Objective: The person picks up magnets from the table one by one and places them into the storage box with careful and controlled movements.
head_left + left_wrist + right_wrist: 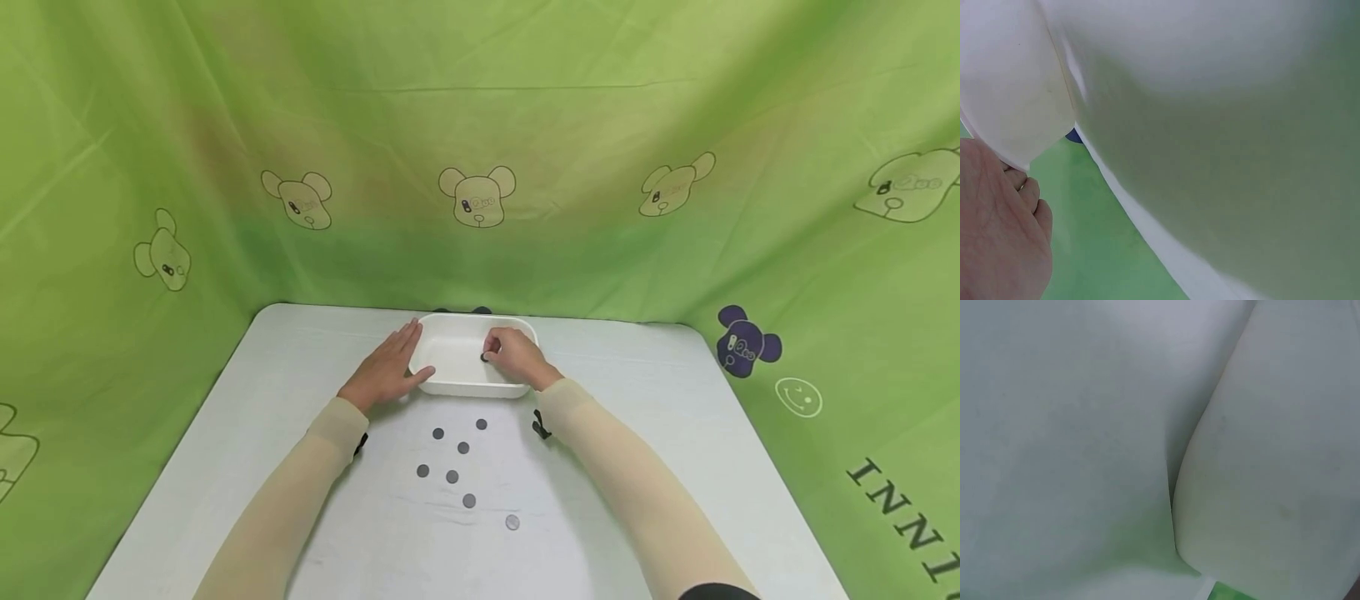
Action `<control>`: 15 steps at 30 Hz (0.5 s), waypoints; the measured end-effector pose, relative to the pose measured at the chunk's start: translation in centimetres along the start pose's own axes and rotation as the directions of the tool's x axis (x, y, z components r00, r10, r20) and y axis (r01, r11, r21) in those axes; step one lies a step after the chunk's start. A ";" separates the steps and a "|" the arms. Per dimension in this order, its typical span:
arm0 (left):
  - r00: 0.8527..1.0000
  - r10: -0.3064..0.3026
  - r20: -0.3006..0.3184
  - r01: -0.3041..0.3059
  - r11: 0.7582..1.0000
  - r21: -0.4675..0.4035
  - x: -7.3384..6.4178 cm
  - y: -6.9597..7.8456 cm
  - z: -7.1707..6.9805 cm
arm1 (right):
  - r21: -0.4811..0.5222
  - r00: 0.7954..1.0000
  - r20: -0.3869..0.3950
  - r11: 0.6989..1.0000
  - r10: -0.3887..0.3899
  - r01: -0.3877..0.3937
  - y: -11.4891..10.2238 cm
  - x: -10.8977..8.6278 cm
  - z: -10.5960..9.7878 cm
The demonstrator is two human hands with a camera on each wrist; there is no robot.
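Note:
A white rectangular tray (450,390) with rounded corners stands at the far side of the table. Against its left rim rests my left hand (386,367), fingers straight and thumb over the near left corner. In the left wrist view, the palm of the left hand (1004,231) shows beside the tray wall (1016,81). My right hand (517,356) reaches over the tray's right side and pinches a small dark coin (484,357) between thumb and fingertips. Only the tray's outer wall (1260,450) and the tabletop fill the right wrist view; the hand is out of it.
Several grey coins lie scattered on the white table (360,517) between the forearms, among them one coin (452,477) near the middle and a lighter silver coin (512,522) closest to me. A green printed curtain (480,267) hangs behind the table and along both sides.

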State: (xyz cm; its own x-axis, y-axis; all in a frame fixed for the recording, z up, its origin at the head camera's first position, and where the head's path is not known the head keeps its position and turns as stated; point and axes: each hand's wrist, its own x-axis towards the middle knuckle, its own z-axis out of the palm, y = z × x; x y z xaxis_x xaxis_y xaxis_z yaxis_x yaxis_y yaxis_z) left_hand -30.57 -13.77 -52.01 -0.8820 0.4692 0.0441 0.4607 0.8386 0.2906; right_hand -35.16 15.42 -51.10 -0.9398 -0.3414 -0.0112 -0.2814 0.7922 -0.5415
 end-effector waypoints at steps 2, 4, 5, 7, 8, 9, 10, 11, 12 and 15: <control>1.000 0.001 -0.001 -0.001 1.000 0.003 0.1 -0.1 0.1 | -0.014 1.000 0.004 1.000 0.003 -0.002 -0.1 0.0 0.0; 1.000 0.000 0.002 0.000 1.000 0.007 0.1 -0.1 0.1 | -0.027 1.000 0.002 1.000 0.004 -0.004 -0.2 0.0 0.0; 1.000 0.000 0.001 0.000 1.000 0.006 0.1 -0.1 0.1 | -0.032 1.000 0.000 0.999 0.005 -0.005 -0.2 0.0 0.1; 1.000 -0.004 0.003 0.004 1.000 0.001 0.1 -0.1 0.0 | -0.043 1.000 -0.004 0.999 0.006 -0.006 -0.2 0.0 0.1; 1.000 -0.003 0.003 0.003 1.000 0.001 0.1 -0.1 0.0 | -0.048 1.000 -0.006 0.999 0.008 -0.009 -0.1 0.1 0.2; 1.000 -0.003 0.005 0.003 1.000 0.002 0.1 -0.1 0.0 | -0.052 1.000 -0.009 0.999 0.012 -0.012 -0.1 0.1 0.2; 1.000 -0.002 0.002 0.002 1.000 -0.001 0.1 -0.1 0.0 | -0.056 1.000 -0.013 0.998 0.012 -0.012 -0.1 0.1 0.3; 1.000 -0.001 0.000 0.001 1.000 -0.004 0.1 0.0 0.0 | -0.060 1.000 -0.016 0.998 0.011 -0.012 0.0 0.1 0.3; 1.000 0.000 -0.002 0.000 1.000 -0.006 0.1 -0.1 0.0 | -0.066 1.000 -0.019 0.998 0.012 -0.013 0.0 0.1 0.4; 1.000 0.004 -0.006 -0.004 1.000 -0.012 0.1 -0.1 0.0 | -0.082 1.000 -0.024 0.997 0.012 -0.014 0.1 0.1 0.5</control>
State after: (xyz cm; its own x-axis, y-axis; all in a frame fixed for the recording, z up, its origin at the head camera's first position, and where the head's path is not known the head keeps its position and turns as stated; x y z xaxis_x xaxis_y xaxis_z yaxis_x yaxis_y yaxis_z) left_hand -30.68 -13.81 -52.07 -0.8806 0.4711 0.0507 0.4632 0.8334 0.3014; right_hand -35.22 15.17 -51.54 -0.9477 -0.3192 0.0025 -0.2827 0.8357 -0.4709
